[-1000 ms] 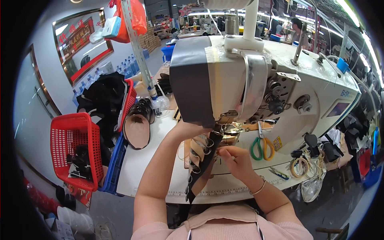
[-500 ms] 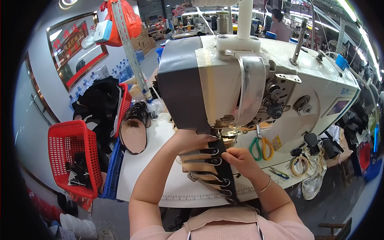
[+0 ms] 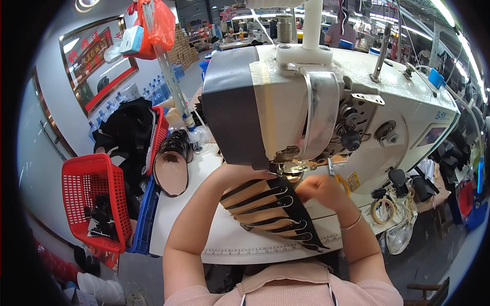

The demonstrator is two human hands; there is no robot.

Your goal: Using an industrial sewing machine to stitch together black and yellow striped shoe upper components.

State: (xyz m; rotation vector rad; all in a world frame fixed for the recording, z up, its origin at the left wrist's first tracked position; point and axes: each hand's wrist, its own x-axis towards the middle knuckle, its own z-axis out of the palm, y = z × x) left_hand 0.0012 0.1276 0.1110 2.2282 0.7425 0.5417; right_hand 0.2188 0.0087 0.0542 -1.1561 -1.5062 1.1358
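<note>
A strappy shoe upper piece (image 3: 265,206), tan with black strips and rounded loops along a black band, lies under the needle area of a large sewing machine (image 3: 286,112). My left hand (image 3: 244,174) rests on its far left part, a finger stretched toward the presser foot; the machine head hides the other fingers. At the right edge of the black band is my right hand (image 3: 322,191), its fingers curled closed and slightly blurred. Whatever they hold, if anything, is hidden. Behind this hand are scissors (image 3: 342,182), mostly covered.
A black shoe (image 3: 172,168) stands left on the white table (image 3: 191,224). Red baskets (image 3: 113,178) with black pieces are beyond it. To the right lie a cutter (image 3: 356,221), a tape roll (image 3: 382,210) and loose cords. A person (image 3: 341,34) is in the background.
The upper piece has swung, its near end moving right and its straps spreading out. My right hand has shifted right and slightly up, covering the scissors' green handle.
</note>
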